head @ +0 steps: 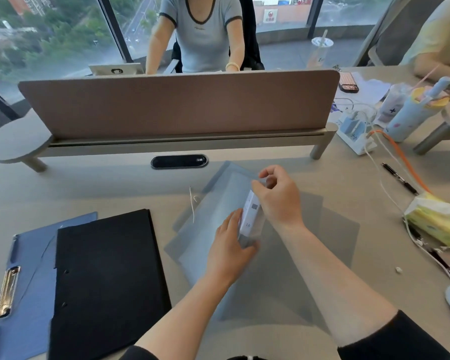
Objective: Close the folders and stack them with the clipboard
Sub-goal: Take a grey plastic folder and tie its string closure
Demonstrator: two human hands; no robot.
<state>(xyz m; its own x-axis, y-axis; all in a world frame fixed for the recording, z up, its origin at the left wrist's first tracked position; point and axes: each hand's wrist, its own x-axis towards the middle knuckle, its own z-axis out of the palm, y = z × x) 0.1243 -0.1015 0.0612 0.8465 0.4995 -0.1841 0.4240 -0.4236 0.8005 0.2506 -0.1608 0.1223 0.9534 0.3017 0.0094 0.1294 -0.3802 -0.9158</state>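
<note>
A translucent grey-blue folder (pixel 211 209) lies in the middle of the desk, tilted, with its white-labelled spine raised. My left hand (pixel 231 245) grips the near end of that spine, and my right hand (pixel 278 196) pinches its far end. The folder's right cover is blurred, so I cannot tell whether it is flat or lifted. To the left a closed black folder (pixel 107 276) rests on top of a blue clipboard (pixel 29 279), whose gold clip (pixel 7 292) shows at the left edge.
A brown desk divider (pixel 179 105) on a grey shelf blocks the far side, with a person seated behind it. At the right lie a black pen (pixel 399 178), cables, a power strip (pixel 355 133), a tissue pack (pixel 437 219) and a blue bottle (pixel 411 115).
</note>
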